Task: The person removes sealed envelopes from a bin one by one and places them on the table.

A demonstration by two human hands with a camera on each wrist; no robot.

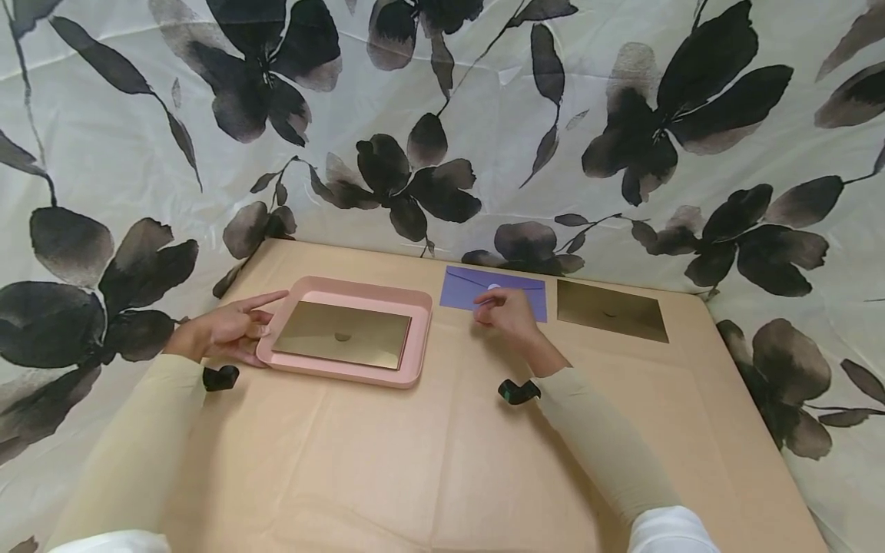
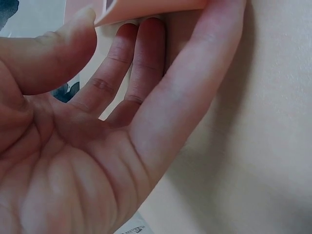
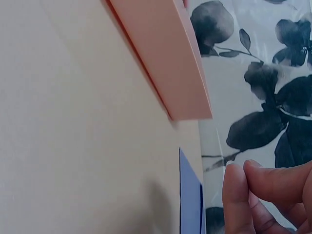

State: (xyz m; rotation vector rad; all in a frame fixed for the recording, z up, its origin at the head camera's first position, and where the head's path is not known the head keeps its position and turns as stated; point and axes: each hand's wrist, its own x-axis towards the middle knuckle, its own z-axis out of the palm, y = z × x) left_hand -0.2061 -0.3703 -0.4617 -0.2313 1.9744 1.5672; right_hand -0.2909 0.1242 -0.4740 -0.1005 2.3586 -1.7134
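The flat purple paper envelope (image 1: 494, 290) lies near the far edge of the worktop (image 1: 442, 461), between the shallow pink plastic tray (image 1: 356, 292) and a gold envelope (image 1: 611, 310) that sits toward the far right corner. The right hand (image 1: 508, 313) rests over the purple envelope's near edge, its fingers (image 3: 239, 195) curled with thumb and fingertips brought together; whether they pinch the paper cannot be told. The left hand (image 1: 228, 332) sits at the tray's left side toward the worktop's left edge, fingers (image 2: 146, 73) straight and relaxed, tips against the tray wall, gripping nothing. A second gold envelope (image 1: 342, 334) lies flat inside the tray. A black-flowered white cloth (image 1: 442, 115) hangs behind the worktop.
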